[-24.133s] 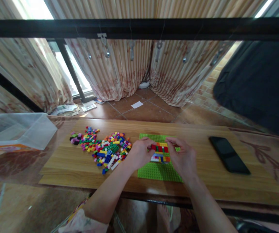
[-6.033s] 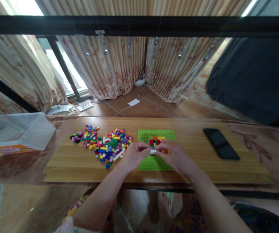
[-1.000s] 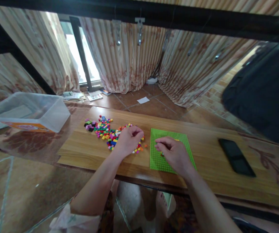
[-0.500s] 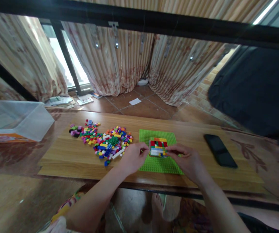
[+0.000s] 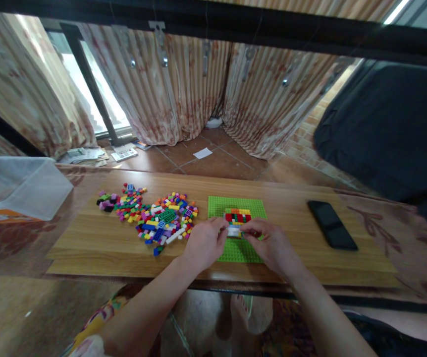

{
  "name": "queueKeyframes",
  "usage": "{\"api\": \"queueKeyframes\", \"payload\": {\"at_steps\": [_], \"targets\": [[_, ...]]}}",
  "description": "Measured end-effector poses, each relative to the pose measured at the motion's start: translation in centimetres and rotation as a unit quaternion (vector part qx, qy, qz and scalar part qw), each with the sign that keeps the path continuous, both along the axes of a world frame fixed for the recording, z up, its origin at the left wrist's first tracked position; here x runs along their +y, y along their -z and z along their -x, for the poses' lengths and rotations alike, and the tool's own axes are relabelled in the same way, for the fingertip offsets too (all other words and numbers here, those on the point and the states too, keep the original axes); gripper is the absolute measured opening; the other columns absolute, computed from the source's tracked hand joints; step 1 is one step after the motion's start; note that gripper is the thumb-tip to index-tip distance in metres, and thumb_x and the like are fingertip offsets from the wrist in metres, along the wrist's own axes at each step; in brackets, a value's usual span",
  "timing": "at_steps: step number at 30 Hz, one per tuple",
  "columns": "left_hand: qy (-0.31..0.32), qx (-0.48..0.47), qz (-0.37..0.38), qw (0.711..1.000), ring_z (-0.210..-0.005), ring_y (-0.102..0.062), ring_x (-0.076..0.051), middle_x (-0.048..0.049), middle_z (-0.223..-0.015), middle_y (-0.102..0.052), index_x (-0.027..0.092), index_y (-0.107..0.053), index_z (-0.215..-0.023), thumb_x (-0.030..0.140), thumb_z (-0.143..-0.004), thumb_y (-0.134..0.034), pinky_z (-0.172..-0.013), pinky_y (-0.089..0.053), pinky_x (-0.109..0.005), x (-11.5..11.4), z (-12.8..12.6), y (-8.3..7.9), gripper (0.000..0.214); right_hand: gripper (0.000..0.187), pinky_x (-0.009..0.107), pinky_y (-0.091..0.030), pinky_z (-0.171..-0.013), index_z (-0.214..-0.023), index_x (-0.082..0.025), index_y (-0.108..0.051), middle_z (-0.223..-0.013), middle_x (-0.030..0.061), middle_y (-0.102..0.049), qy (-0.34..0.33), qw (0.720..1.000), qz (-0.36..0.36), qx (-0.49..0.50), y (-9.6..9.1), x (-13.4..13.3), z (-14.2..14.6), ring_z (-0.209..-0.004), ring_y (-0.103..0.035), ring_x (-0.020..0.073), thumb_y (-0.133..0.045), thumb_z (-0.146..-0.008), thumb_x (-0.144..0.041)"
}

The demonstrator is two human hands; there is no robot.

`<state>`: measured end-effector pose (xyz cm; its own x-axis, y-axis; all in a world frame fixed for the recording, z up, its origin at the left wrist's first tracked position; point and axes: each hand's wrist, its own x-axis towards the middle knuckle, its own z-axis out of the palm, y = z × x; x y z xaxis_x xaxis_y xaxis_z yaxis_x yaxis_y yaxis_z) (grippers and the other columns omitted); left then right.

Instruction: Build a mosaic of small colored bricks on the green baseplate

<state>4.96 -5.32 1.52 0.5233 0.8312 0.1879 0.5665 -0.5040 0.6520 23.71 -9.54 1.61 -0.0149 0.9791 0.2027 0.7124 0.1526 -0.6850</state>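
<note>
A small block of stacked toy bricks [image 5: 238,217], with orange, yellow, red, green and white pieces showing, sits on a green studded baseplate [image 5: 236,254]. At its left side my left hand [image 5: 206,242] is closed, thumb and fingertips against the bricks. My right hand [image 5: 271,243] grips the right side the same way, fingers bent inward. Both sets of fingertips cover the block's side edges, and whether a loose brick is between them is too small to tell.
Left of the baseplate lies a heap of loose bricks [image 5: 161,218] on the wooden board [image 5: 98,248]. A black phone [image 5: 332,225] rests to the right. A clear plastic bin [image 5: 27,188] stands at the far left, and a dark rail [image 5: 213,27] crosses the top.
My hands have come closer together over the front of the brick block; the left now covers part of its left side. The view has shifted slightly.
</note>
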Motion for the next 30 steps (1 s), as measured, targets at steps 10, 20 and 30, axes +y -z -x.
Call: {"api": "queueKeyframes", "payload": {"at_steps": [10, 20, 30], "targets": [[0.007, 0.025, -0.008, 1.0, -0.079, -0.064, -0.016, -0.0041, -0.092, -0.068, 0.021, -0.064, -0.093, 0.021, -0.09, -0.045, -0.07, -0.047, -0.026, -0.07, 0.26, 0.27, 0.019, 0.014, 0.029, -0.046, -0.068, -0.072, -0.022, -0.07, -0.074, 0.0027, -0.066, 0.015, 0.999, -0.015, -0.029, -0.3, -0.2, 0.21, -0.072, -0.061, 0.0174, -0.058, -0.078, -0.018], [-0.001, 0.031, -0.004, 1.0, -0.079, -0.065, -0.016, -0.0037, -0.092, -0.069, 0.021, -0.064, -0.097, 0.021, -0.09, -0.045, -0.069, -0.048, -0.026, -0.21, 0.17, 0.26, 0.02, 0.014, 0.029, -0.044, -0.065, -0.072, -0.022, -0.073, -0.075, 0.0031, -0.066, 0.054, 0.996, 0.021, -0.068, 0.09, -0.06, 0.17, -0.069, -0.061, 0.017, -0.061, -0.078, -0.02], [0.008, 0.045, -0.015, 0.999, -0.08, -0.064, -0.016, -0.0041, -0.092, -0.069, 0.021, -0.065, -0.095, 0.022, -0.09, -0.045, -0.073, -0.048, -0.026, -0.05, 0.58, -0.01, 0.021, 0.013, 0.029, -0.045, -0.061, -0.083, -0.025, -0.075, -0.077, 0.002, -0.065, 0.052, 0.998, 0.015, -0.01, -0.11, -0.58, -0.39, -0.066, -0.059, 0.0156, -0.065, -0.079, -0.031]]}}
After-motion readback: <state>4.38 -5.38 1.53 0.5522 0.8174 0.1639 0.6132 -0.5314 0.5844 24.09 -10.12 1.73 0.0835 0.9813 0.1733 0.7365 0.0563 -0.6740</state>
